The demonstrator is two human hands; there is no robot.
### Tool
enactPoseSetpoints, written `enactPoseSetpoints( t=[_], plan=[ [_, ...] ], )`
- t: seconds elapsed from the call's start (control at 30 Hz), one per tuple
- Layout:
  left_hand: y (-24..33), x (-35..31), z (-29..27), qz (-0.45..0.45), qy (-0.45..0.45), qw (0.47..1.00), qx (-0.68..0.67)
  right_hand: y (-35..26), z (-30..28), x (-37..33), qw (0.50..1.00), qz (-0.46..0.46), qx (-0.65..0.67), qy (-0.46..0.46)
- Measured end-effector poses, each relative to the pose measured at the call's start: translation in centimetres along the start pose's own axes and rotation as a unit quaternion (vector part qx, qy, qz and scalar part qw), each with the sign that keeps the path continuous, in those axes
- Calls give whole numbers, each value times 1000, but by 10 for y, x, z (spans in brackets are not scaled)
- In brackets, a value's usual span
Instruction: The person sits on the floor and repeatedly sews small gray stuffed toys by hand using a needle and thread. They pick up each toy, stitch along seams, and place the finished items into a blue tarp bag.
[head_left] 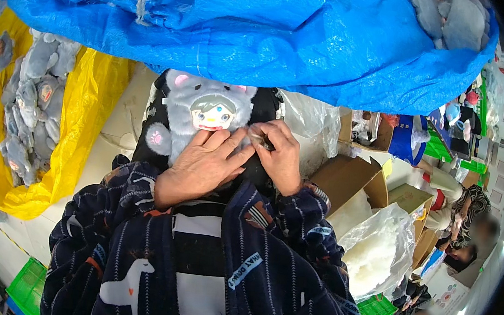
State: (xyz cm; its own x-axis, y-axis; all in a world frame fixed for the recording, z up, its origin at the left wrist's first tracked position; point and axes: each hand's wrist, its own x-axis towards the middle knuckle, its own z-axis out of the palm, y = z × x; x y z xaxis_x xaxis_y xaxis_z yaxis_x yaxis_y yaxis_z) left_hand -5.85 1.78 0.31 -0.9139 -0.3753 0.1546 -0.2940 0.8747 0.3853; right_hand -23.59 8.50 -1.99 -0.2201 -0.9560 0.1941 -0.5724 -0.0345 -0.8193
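Observation:
On my lap lies a grey plush toy (178, 105) with pink-lined ears and a pale printed face with dark hair and blue eyes. A paw with pink pads sticks out at its left. My left hand (201, 162) lies over the toy's lower body, its fingers gripping the fur below the face. Beside the toy's lower right side, my right hand (278, 156) is closed in a pinch, fingertips close to the left hand's. What it pinches is too small to make out. The toy's lower part is hidden behind my hands.
A large blue tarp sack (249, 25) spans the far side, grey plush pieces (466, 23) at its right. At the left, a yellow sack (90, 119) holds several grey plush toys. Cardboard boxes (350, 179) and a clear bag of white stuffing (376, 248) stand right. Other people sit farther right.

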Motion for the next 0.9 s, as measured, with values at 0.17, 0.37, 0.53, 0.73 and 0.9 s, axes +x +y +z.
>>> enactPoseSetpoints(
  t=[0.17, 0.37, 0.53, 0.73, 0.9],
  plan=[
    [-2, -3, 1, -15, 13, 999, -29, 25, -12, -11, 977, 105, -87, 162],
    [-9, -12, -15, 70, 30, 985, -156, 56, -42, -37, 965, 183, -19, 186],
    [-20, -83, -53, -170, -43, 920, -351, 5, -55, -31, 962, 231, -83, 118],
    [-24, -98, -27, -258, -110, 795, -538, -47, -5, -41, 944, 222, 68, -235],
    [-16, -82, -22, -312, -117, 628, -703, -57, 4, -43, 927, 246, 244, -143]
  ],
)
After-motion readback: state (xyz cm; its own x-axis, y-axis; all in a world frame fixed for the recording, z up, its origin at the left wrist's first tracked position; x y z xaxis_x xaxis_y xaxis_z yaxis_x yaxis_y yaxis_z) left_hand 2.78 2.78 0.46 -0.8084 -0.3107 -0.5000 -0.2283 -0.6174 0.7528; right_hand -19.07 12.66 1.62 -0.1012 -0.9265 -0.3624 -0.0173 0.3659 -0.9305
